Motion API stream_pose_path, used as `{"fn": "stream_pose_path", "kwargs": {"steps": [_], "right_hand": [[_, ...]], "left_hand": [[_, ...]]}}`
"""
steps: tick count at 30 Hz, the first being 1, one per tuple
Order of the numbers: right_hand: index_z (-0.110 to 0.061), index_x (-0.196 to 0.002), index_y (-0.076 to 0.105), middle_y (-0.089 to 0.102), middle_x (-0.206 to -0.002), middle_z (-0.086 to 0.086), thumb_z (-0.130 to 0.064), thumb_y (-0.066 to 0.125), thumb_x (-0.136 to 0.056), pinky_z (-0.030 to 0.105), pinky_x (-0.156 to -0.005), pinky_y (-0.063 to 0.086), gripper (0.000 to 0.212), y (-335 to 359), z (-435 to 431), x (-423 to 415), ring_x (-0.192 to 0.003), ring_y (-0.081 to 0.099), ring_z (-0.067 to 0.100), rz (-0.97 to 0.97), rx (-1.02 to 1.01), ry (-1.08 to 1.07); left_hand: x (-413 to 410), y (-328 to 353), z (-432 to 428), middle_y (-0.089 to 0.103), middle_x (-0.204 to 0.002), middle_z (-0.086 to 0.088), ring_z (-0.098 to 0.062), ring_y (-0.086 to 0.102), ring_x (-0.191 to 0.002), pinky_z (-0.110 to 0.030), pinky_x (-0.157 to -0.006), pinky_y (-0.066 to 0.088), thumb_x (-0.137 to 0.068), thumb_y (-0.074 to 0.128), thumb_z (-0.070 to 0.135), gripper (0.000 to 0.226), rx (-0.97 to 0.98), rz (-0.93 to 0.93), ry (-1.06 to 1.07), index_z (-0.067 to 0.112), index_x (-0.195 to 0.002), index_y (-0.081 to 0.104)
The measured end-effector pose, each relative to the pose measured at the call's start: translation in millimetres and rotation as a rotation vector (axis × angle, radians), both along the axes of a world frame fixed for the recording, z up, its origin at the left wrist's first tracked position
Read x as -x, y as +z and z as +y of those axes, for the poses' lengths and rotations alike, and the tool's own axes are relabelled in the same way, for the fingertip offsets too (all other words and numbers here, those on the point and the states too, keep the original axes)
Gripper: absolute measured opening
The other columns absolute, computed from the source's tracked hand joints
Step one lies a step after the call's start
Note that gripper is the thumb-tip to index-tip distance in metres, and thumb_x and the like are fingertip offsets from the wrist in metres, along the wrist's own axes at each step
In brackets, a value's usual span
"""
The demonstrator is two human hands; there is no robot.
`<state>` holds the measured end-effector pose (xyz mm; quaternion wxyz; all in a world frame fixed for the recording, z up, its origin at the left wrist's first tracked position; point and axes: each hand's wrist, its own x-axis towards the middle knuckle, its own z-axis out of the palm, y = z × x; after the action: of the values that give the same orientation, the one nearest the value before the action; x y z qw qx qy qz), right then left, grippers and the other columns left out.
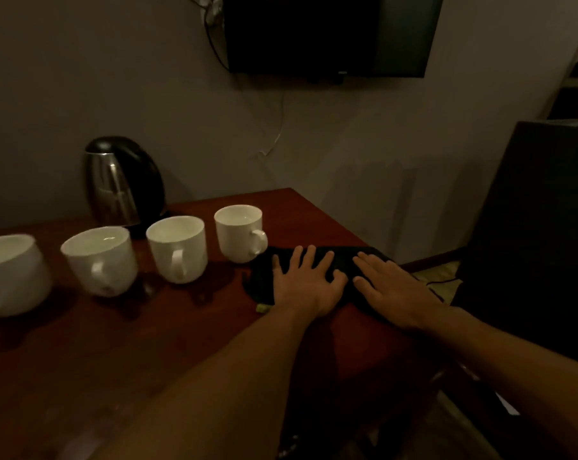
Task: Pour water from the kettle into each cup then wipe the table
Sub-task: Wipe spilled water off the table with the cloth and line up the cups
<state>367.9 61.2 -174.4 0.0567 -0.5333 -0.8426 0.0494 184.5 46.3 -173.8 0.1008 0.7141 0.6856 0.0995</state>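
Both hands lie flat, fingers spread: left hand (306, 280) and right hand (392, 288) press the dark cloth (340, 260) at the table's (148, 327) right edge. It looks soft and limp, best bunched mid-cloth.

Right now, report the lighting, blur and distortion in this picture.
Head view: dim, warm light; the black cloth nearly merges into shadow under the left hand and right hand; glare streaks the kettle; the leftmost cup looks smeared and stretched at the frame edge.
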Motion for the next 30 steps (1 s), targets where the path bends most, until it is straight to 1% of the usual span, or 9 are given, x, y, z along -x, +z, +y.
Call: {"fn": "stream_pose_path", "kwargs": {"steps": [2, 3, 5, 7, 17, 24, 30], "right_hand": [[-0.019, -0.161, 0.010, 0.004, -0.169, -0.002, -0.061, 0.009, -0.102, 0.032, -0.125, 0.003, 0.073, 1.7, -16.4, -2.4, -0.155, 0.002, 0.012, -0.022, 0.019, 0.046], [-0.019, -0.161, 0.009, 0.003, -0.169, -0.002, -0.064, 0.005, -0.100, 0.033, -0.126, 0.003, 0.077, 2.1, -24.1, -2.5, -0.155, 0.001, 0.012, -0.035, 0.023, 0.063], [-0.020, -0.161, 0.010, 0.004, -0.169, -0.003, -0.054, 0.015, -0.105, 0.032, -0.125, 0.002, 0.065, 2.2, -36.9, -0.6, -0.155, 0.002, 0.011, -0.018, 0.017, 0.069], [-0.022, -0.161, 0.011, 0.004, -0.169, -0.004, -0.048, 0.022, -0.108, 0.031, -0.125, 0.001, 0.061, 2.0, -48.0, 4.8, -0.155, 0.002, 0.009, 0.011, 0.015, 0.086], [-0.025, -0.161, 0.007, -0.002, -0.169, -0.007, -0.054, 0.020, -0.106, 0.030, -0.124, -0.004, 0.064, 2.7, -82.1, 62.7, -0.154, -0.004, 0.006, -0.002, 0.050, 0.225], [-0.025, -0.162, 0.008, -0.001, -0.169, -0.007, -0.055, 0.021, -0.106, 0.028, -0.122, -0.005, 0.064, 4.6, -114.0, 140.9, -0.154, -0.004, 0.007, 0.015, 0.047, 0.390], [-0.024, -0.162, 0.009, 0.000, -0.169, -0.006, -0.055, 0.022, -0.106, 0.029, -0.123, -0.004, 0.065, 5.4, -143.5, 213.3, -0.154, -0.003, 0.008, 0.025, 0.043, 0.513]], "left_hand": [[0.9, 2.6, -20.9, -0.005, -0.168, 0.005, -0.017, -0.013, -0.153, -0.057, -0.117, -0.017, -0.099, 0.015, 0.060, 0.061, 0.003, 0.002, 0.013, 0.043, -0.157, 0.007], [1.8, 3.5, -31.3, -0.005, -0.168, 0.006, -0.017, -0.013, -0.153, -0.057, -0.117, -0.016, -0.098, 0.015, 0.060, 0.062, 0.010, 0.006, 0.017, 0.043, -0.157, 0.007], [5.2, 4.0, -51.8, -0.005, -0.168, 0.006, -0.016, -0.013, -0.153, -0.057, -0.118, -0.017, -0.098, 0.015, 0.061, 0.061, 0.019, 0.013, 0.033, 0.043, -0.157, 0.007], [11.3, 4.5, -69.9, -0.005, -0.167, 0.007, -0.015, -0.012, -0.153, -0.056, -0.118, -0.017, -0.098, 0.014, 0.062, 0.062, 0.023, 0.018, 0.045, 0.044, -0.157, 0.007], [75.5, 2.6, -141.7, -0.005, -0.167, 0.011, -0.011, -0.012, -0.152, -0.054, -0.119, -0.016, -0.098, 0.013, 0.066, 0.062, -0.005, 0.042, 0.112, 0.046, -0.156, 0.009], [154.4, -2.5, -193.3, -0.007, -0.166, 0.017, -0.005, -0.013, -0.151, -0.049, -0.121, -0.014, -0.096, 0.012, 0.070, 0.060, -0.014, 0.068, 0.226, 0.052, -0.154, 0.006], [226.6, -2.3, -238.4, -0.008, -0.165, 0.020, -0.004, -0.013, -0.150, -0.049, -0.122, -0.011, -0.094, 0.011, 0.073, 0.061, 0.007, 0.104, 0.323, 0.056, -0.152, 0.005]]}}
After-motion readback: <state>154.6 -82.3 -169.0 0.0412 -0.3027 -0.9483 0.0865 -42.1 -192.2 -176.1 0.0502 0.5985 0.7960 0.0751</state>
